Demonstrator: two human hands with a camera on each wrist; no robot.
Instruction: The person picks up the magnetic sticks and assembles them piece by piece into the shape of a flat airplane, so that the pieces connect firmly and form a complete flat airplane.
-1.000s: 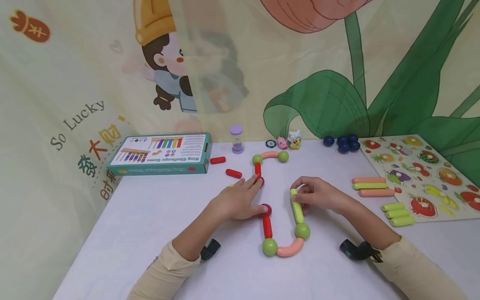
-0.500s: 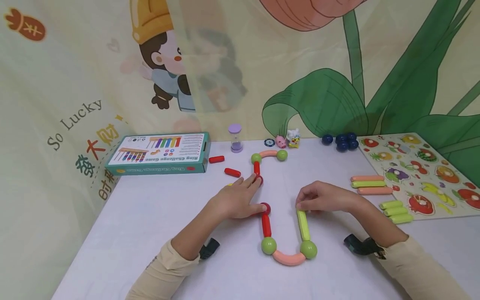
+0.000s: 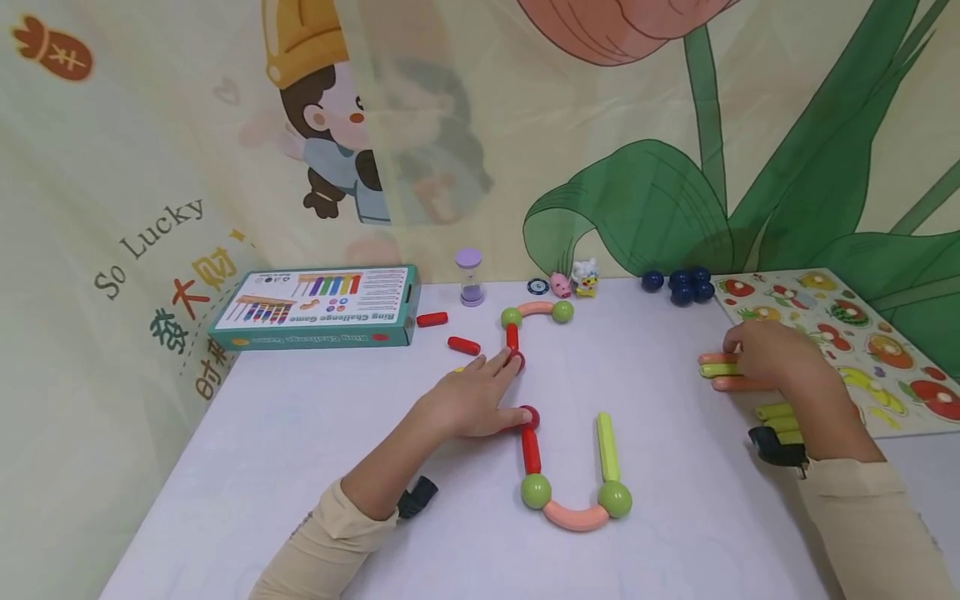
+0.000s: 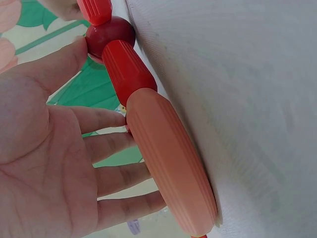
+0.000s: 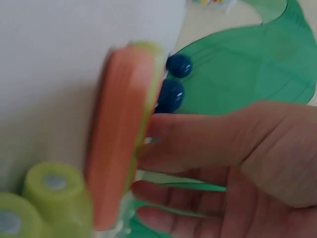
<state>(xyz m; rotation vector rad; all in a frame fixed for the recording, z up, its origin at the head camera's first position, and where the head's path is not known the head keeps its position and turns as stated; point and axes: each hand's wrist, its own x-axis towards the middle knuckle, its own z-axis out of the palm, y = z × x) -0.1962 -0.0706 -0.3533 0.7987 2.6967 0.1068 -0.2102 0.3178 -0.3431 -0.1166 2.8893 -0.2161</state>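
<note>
My left hand (image 3: 472, 400) lies over the middle of a chain of magnetic rods and balls, fingers straight. Its thumb touches a dark red ball (image 4: 111, 37), and other fingertips reach a coral rod (image 4: 171, 158) behind the palm. Toward me the chain runs through a red rod (image 3: 531, 452), a green ball (image 3: 536, 492), a coral curved rod (image 3: 576, 518) and another green ball (image 3: 615, 498) to a light green rod (image 3: 607, 446). My right hand (image 3: 780, 358) is at the loose coral rods (image 5: 119, 134), fingers bent beside them; whether it pinches one is hidden.
Short light green rods (image 3: 776, 412) lie beside the right hand, near a fruit puzzle board (image 3: 885, 425). Dark blue balls (image 3: 681, 293), small figurines (image 3: 585, 279), an hourglass (image 3: 470, 279) and a game box (image 3: 315, 308) line the back. Loose red rods (image 3: 463, 345) lie left of the chain.
The near right end of the chain swung toward me and rightward. My right hand let go of the light green rod and moved right to the loose rods. My left hand stayed put.
</note>
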